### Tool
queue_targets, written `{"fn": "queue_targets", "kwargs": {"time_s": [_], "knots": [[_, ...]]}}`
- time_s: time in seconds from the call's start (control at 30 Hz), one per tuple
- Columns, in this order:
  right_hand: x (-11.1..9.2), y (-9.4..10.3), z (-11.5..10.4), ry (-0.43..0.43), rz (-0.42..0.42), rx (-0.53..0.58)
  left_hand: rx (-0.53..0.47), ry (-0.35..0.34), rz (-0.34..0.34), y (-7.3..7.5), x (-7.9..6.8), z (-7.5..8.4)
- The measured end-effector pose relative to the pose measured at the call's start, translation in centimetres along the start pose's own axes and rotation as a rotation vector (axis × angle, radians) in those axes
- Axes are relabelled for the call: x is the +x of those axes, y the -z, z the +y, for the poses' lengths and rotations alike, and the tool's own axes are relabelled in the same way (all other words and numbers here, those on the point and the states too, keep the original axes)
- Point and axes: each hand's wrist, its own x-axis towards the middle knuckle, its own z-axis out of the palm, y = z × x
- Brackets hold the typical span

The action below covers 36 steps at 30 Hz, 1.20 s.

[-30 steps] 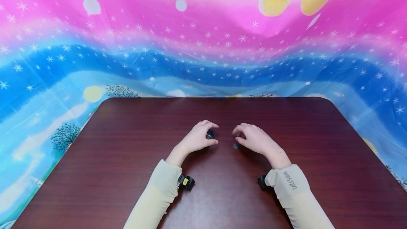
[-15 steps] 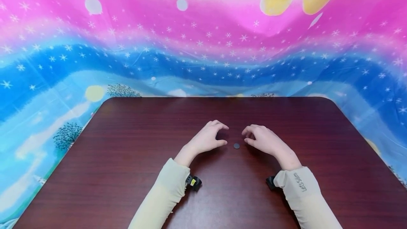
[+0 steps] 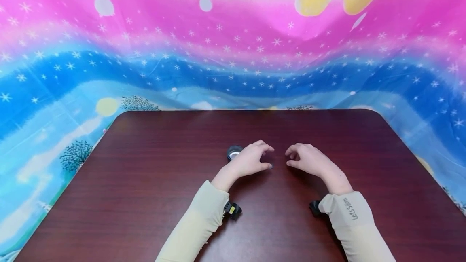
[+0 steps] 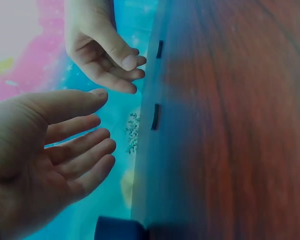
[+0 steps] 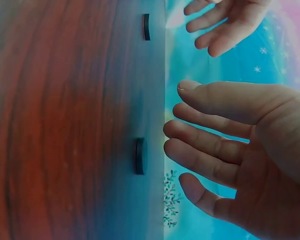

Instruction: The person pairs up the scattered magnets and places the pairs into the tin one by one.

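Observation:
My left hand hovers over the table with its fingers loosely curved and nothing between them. At its thumb tip, the edge of a small dark disc peeks out in the head view. Facing it, my right hand is held in a similar relaxed curve, holding nothing. The right wrist view shows one thin black disc below that hand's fingers and another disc farther off. A dark round object with a silvery top stands behind the left hand, partly covered by it.
The dark reddish-brown wooden table has rounded far corners. Behind it hangs a pink and blue printed cloth. A small black camera is strapped at each wrist.
Both hands have shifted right, staying apart. The dark round object, covered by the left hand before, now shows on that hand's left. The disc between the hands is now mostly behind the left thumb.

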Motion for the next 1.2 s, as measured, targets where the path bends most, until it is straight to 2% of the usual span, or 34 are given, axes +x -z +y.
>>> {"fn": "queue_targets", "kwargs": {"time_s": [0.17, 0.43, 0.73, 1.0, 1.2], "knots": [[-0.2, -0.1, 0.6, -0.005, 0.012, -0.003, 0.036, 0.009, -0.022, -0.7, 0.3, 0.6], [-0.3, 0.6, 0.8, -0.03, -0.019, -0.01, 0.062, 0.084, -0.036, -1.4, 0.8, 1.0], [-0.5, 0.4, 1.1, -0.073, -0.06, -0.012, 0.076, 0.107, -0.027, -1.9, 0.9, 0.6], [-0.6, 0.6, 1.2, -0.073, -0.099, -0.015, 0.048, 0.143, -0.032, -2.0, 1.0, 0.2], [-1.1, 0.7, 1.3, -0.08, -0.136, -0.002, 0.066, 0.15, -0.041, -2.1, 0.9, 0.2]]}}
